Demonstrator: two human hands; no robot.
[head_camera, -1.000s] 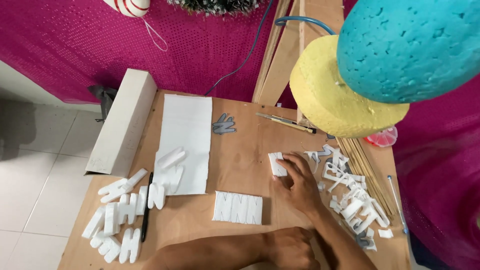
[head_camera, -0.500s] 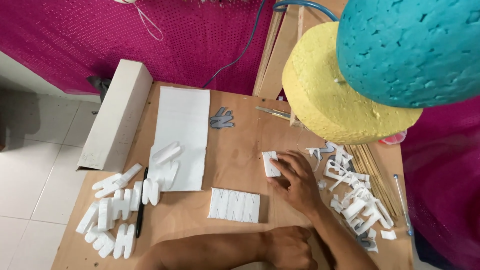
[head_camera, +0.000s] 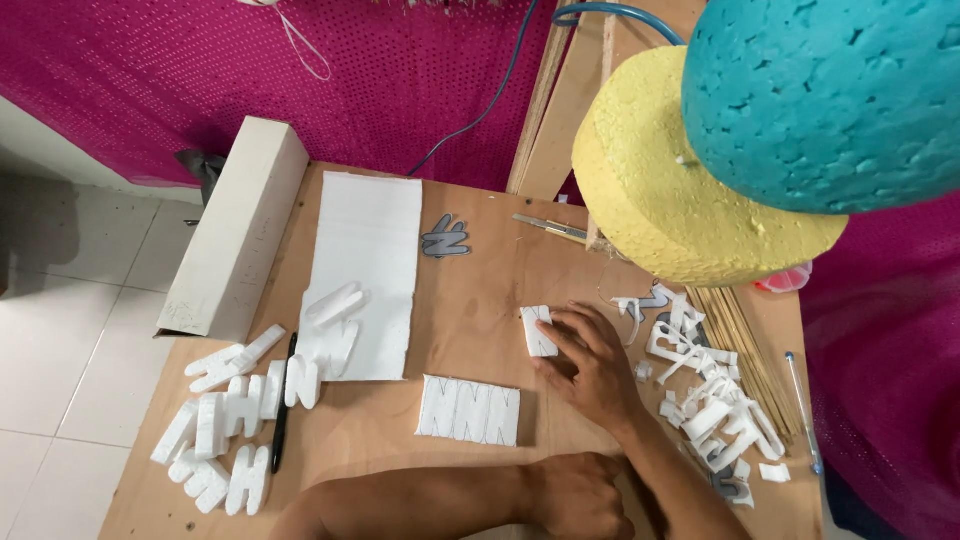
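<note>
Where magenta fabric (head_camera: 150, 60) backs plywood table (head_camera: 470, 290), right hand (head_camera: 590, 365) spread on foam piece (head_camera: 537, 330), left hand (head_camera: 580, 495) fisted.

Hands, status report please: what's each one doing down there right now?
Right hand open, fingertips on small white foam piece. Left hand fisted on table, holding nothing visible. Foam scraps beside right hand; nothing blocking.

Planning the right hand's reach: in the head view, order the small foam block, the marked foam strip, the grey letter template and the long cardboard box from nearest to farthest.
From the right hand:
1. Small foam block, under its fingertips.
2. Marked foam strip, just left.
3. Grey letter template, up-left.
4. Long cardboard box, far left edge.
</note>
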